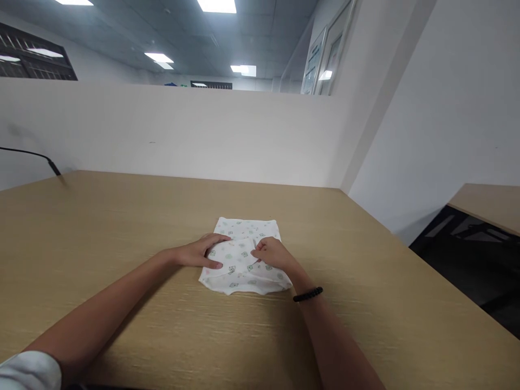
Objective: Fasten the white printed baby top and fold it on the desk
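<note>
I have the white printed cloth around the middle of the tabletop, side to side, well short of the far edge. I'd call the work partway along: a flap lies over the body of the cloth, while the strip toward the far edge is uncovered and spread flat. The near hem is wavy and the flap isn't squared to the sides, so I judge that lining up and smoothing are not yet done.

My left hand rests at the flap's left side, thumb and fingers apart, with cloth between them. On my right hand, the fingers are together, clamped on the flap's right part near its far corner (exactly how much fabric is in that pinch, I can't tell from here).

Around the work, a pale partition stands along the tabletop's far edge, and a black cable comes down near the far left corner. I see a black bracelet on the right wrist, just beside the cloth's near right corner; it could brush the hem. Otherwise I see nothing in the way.
</note>
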Tool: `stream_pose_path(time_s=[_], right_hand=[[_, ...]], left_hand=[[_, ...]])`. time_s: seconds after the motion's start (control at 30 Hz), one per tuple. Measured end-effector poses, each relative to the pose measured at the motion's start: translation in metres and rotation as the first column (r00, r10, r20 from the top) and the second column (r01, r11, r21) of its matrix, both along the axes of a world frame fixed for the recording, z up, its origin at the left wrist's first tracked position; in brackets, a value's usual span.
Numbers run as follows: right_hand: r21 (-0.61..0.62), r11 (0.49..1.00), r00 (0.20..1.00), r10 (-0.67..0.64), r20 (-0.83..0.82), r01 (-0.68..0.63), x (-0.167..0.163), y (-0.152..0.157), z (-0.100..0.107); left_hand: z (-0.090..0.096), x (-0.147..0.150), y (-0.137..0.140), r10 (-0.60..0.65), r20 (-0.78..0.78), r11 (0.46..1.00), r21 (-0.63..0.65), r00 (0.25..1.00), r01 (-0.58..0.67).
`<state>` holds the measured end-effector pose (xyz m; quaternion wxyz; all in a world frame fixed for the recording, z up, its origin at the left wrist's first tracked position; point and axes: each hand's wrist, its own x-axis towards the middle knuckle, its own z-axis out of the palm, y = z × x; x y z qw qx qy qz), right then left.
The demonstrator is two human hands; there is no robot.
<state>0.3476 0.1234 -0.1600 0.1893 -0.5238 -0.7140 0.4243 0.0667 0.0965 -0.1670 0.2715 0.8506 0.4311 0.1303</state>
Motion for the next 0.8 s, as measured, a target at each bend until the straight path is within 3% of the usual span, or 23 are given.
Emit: stream_pose_path(time_s=[0.17, 0.33, 0.43, 0.53, 0.63, 0.8], right_hand=[[-0.16, 0.981, 0.97, 0.074, -0.232, -0.113, 0.007, -0.008, 0.018], [-0.312, 0.914, 0.958, 0.285, 0.039, -0.26, 0.014, -0.008, 0.018], [-0.151, 0.968, 0.97, 0.219, 0.109, -0.201, 0.013, -0.004, 0.011], [0.063, 0.987, 0.988, 0.143, 0.059, -0.146, 0.011, 0.001, 0.002], [0.073, 0.984, 0.983, 0.155, 0.095, -0.162, 0.01, 0.004, -0.003], [0.074, 0.989, 0.985, 0.114, 0.13, -0.124, 0.007, 0.002, -0.003]], left_hand=[[-0.001, -0.012, 0.004, -0.053, 0.052, 0.994, -0.092, 0.997, 0.058], [0.006, -0.013, 0.002, -0.109, -0.002, 0.994, -0.011, 0.994, 0.109], [0.012, 0.0, -0.005, -0.061, -0.082, 0.998, 0.028, 0.995, 0.063], [0.013, 0.014, -0.011, -0.127, -0.163, 0.992, -0.009, 0.978, 0.128], [0.009, 0.018, -0.013, -0.192, -0.26, 0.981, -0.059, 0.946, 0.183], [0.009, 0.003, -0.008, -0.191, -0.356, 0.981, -0.097, 0.915, 0.167]])
